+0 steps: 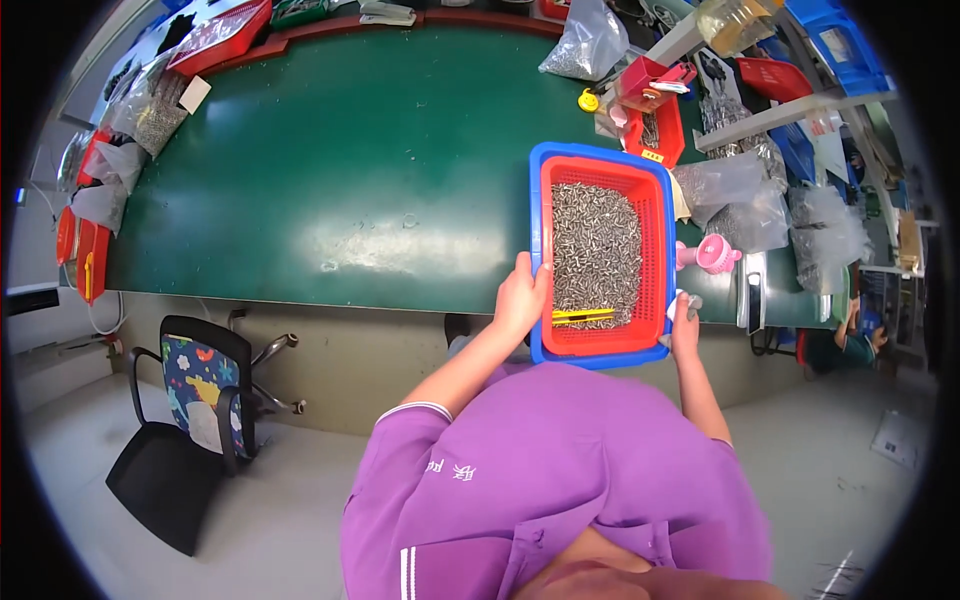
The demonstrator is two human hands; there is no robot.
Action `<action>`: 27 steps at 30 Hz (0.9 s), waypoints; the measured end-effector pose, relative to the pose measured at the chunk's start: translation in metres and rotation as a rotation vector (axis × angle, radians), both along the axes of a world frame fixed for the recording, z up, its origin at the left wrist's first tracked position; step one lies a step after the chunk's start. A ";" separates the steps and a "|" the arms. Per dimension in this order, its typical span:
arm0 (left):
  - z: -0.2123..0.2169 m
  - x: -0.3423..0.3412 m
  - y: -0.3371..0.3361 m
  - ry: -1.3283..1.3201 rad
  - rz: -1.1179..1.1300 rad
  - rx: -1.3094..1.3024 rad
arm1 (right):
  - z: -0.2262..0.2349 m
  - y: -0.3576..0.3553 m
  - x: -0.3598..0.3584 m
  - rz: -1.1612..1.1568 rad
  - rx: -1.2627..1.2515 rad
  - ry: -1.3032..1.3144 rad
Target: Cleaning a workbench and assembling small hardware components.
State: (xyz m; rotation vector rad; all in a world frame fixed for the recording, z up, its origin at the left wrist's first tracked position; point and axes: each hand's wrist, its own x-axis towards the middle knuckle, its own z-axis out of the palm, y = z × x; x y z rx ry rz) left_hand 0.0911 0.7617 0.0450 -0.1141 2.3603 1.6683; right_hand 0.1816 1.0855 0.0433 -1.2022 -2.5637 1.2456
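Observation:
A blue plastic basket [538, 230] with a red slotted basket [655, 225] nested in it is at the near edge of the table, partly over my front. Inside lies a heap of small silvery metal parts [597, 240], like short screws or pins. Across the near end of the heap rests a yellow and black tool [583, 316], probably a cutter knife. My left hand [522, 298] is closed on the left rim, its fingers partly hidden below. At the near right corner my right hand [685, 322] grips the rim, with something whitish-grey at its fingertips.
The green table [350, 170] stretches ahead. Right of the basket stand a pink small fan [714, 254] and bags of metal parts [745, 200]; a red bin [668, 135] is behind it. More bags [155, 115] line the left edge. A black chair [190, 430] stands at lower left.

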 end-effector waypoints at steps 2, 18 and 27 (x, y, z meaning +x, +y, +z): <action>-0.008 0.002 -0.012 0.052 -0.050 -0.042 | 0.004 0.001 0.003 0.035 0.250 0.030; -0.047 0.067 -0.201 -0.308 0.301 0.295 | 0.062 -0.296 -0.182 0.932 0.323 0.327; -0.114 0.280 -0.314 -0.504 0.850 0.149 | -0.074 -0.320 -0.190 0.635 0.631 0.133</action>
